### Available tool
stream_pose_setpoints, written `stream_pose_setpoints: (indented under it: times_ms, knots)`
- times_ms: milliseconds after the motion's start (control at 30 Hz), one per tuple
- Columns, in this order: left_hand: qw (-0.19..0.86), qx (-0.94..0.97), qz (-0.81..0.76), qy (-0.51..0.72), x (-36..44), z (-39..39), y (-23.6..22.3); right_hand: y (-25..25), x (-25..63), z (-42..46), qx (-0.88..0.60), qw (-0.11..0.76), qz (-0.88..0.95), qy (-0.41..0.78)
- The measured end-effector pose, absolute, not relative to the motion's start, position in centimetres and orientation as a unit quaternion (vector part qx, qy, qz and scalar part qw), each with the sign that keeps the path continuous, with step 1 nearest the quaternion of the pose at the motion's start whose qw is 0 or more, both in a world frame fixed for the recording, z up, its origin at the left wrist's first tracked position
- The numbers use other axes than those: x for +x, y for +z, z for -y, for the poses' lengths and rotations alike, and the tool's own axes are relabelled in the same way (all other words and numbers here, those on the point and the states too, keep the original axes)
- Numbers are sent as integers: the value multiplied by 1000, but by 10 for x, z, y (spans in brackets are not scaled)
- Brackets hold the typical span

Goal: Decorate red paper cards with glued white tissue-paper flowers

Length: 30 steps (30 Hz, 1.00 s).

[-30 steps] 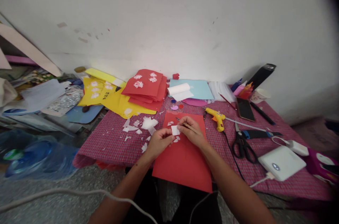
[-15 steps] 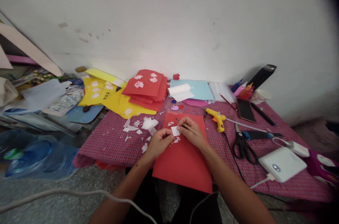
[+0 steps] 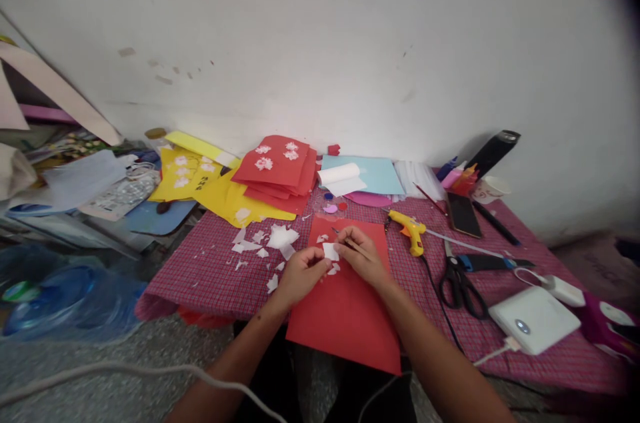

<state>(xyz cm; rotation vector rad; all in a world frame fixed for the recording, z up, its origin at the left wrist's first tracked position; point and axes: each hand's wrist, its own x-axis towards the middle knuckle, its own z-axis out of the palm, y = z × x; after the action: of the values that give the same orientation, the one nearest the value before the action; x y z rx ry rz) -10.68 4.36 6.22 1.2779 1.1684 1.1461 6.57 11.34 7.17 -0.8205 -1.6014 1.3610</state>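
Observation:
A small white paper square is pinched between my two hands above a large red sheet. My left hand is closed at the square's left edge, thumb and forefinger together. On the right edge, the fingers of my right hand are closed as well. A thin tool with a tan handle also rests in that hand; its tip is too small to make out. Torn white scraps lie on the red sheet just below the square, and a bigger crumpled white piece lies to the left.
A yellow glue gun, black scissors and a white power bank lie at right on the checked tablecloth. Decorated red cards, yellow sheets and a white paper roll stand behind. A cable crosses the foreground.
The whole view has shifted slightly as the head moved. Both hands keep nearly the same pose around the white paper square, which looks a little more level now.

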Motion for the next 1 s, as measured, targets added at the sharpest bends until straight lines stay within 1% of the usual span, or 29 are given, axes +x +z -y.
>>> stream_pose_setpoints:
  times_ms: [167,233,333,433,533,867,1000]
  knots:
    - [509,513,-493,484,-106,-43,64,69,67,-111,-355,498,654,446]
    - [510,509,-492,489,-106,-43,65,69,67,-107,-350,506,660,431]
    - [505,514,-490,491,-105,-42,67,71,66,-101,-320,469,693,443]
    - [503,515,-493,488,-106,-42,67,75,65,-98,-311,435,729,427]
    - [514,509,-490,487,-107,-43,64,77,65,-98,-310,426,741,417]
    - [510,517,-491,482,-109,-44,57,74,66,-97,-271,375,751,470]
    - [500,527,-491,481,-108,-43,59,75,64,-97,-269,380,755,462]
